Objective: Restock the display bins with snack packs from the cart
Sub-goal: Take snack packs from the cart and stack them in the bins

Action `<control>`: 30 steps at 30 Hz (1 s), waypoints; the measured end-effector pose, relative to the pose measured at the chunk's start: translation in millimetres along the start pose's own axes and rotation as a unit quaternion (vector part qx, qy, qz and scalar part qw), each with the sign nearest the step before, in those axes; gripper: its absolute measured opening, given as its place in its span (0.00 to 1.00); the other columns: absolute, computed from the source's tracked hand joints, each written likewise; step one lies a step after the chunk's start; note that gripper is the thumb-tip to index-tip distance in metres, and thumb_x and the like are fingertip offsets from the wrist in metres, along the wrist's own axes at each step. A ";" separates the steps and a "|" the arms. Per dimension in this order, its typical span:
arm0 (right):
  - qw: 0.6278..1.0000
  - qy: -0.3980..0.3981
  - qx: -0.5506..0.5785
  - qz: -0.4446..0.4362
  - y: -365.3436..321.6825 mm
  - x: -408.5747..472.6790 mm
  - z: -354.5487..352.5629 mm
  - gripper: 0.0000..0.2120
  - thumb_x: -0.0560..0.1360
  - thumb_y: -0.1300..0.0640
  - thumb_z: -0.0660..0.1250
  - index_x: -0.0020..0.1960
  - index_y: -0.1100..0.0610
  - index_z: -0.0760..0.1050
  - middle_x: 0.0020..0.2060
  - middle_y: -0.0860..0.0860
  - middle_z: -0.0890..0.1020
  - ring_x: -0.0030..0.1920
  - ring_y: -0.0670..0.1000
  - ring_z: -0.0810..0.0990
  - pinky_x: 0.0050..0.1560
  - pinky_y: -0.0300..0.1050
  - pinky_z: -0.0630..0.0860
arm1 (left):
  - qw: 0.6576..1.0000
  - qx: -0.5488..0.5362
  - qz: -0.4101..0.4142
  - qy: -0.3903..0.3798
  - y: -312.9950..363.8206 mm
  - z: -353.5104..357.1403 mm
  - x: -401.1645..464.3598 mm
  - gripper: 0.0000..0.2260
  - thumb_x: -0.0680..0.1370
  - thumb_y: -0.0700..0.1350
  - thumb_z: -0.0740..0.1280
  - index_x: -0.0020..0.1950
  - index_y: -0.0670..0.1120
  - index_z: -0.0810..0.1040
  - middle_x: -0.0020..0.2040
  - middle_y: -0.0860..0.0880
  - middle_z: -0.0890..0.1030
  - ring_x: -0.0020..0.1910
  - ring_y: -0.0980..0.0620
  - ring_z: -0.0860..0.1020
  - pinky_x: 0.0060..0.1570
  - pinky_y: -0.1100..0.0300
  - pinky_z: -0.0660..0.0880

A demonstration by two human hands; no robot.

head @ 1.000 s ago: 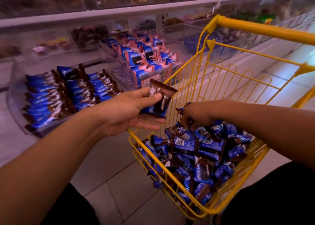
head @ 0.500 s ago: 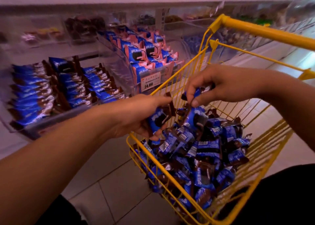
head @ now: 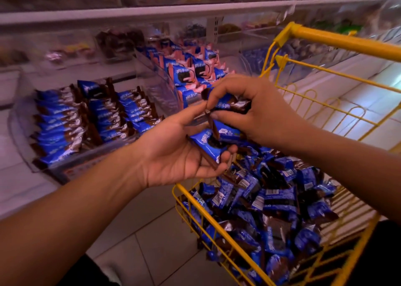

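My left hand (head: 173, 153) is palm up above the cart's front corner and holds a blue and brown snack pack (head: 206, 143) in its curled fingers. My right hand (head: 256, 110) grips other blue packs (head: 225, 104) just above it, thumb and fingers pinching them, one pack edge touching my left palm. The yellow wire cart (head: 217, 225) at lower right is heaped with several blue snack packs (head: 277, 207). A clear display bin (head: 26, 155) at left holds rows of the same blue packs (head: 63, 125).
A second clear bin (head: 160, 79) behind the hands holds blue and pink packs (head: 184, 73). The cart's yellow handle (head: 347, 42) crosses the upper right. Shelves with other blurred snacks run along the top. Tiled floor lies below the bins.
My right hand has lifted packs out of the cart and moved left to meet my left hand. My left hand has turned palm up and risen slightly.
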State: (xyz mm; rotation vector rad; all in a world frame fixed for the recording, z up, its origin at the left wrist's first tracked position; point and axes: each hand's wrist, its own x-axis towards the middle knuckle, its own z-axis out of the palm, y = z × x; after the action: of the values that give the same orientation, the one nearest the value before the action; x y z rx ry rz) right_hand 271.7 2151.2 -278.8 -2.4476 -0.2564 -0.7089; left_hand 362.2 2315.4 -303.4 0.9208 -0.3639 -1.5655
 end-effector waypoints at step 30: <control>0.946 -0.139 0.207 0.207 11.4 -10.3 -35.0 0.24 0.70 0.53 0.72 0.66 0.49 0.76 0.56 0.53 0.83 0.49 0.46 0.82 0.44 0.43 0.82 | 0.969 0.129 0.175 0.118 -12.3 4.4 2.4 0.28 0.71 0.24 0.65 0.68 0.46 0.74 0.49 0.43 0.83 0.44 0.49 0.83 0.37 0.55 0.80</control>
State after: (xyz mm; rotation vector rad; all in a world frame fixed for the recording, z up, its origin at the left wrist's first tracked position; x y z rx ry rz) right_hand 251.7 2121.5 -265.4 -2.0866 0.0094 -0.1070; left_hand 350.6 2314.8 -309.9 1.1617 -0.5363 -1.0882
